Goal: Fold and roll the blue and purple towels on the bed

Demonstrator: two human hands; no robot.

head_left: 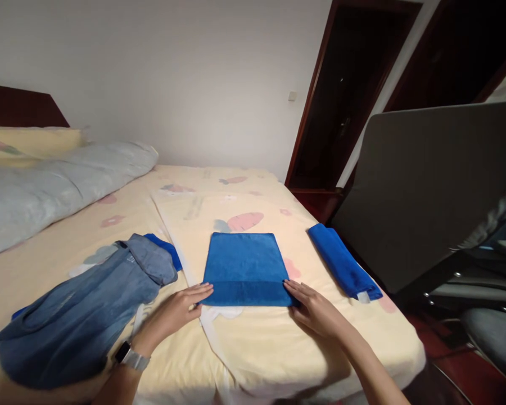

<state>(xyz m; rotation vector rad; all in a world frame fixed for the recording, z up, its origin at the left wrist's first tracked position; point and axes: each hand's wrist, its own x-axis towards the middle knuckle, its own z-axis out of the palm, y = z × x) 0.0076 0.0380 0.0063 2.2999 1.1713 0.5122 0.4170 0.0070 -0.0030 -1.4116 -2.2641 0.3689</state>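
Note:
A blue towel lies flat on the bed, with a narrow strip along its near edge folded over. My left hand pinches the left end of that fold, fingers on top and thumb below. At the right end, my right hand grips the fold in the same way. The thumbs are partly hidden by the cloth and fingers. Left of my left hand is a heap of grey-blue cloth, with brighter blue fabric showing beneath it. A folded bright blue towel with a white tag lies to the right.
The bed has a yellow sheet with carrot prints. A long pale bolster and a yellow pillow lie at the far left. Beyond the bed's right edge stand a large dark panel and a grey seat.

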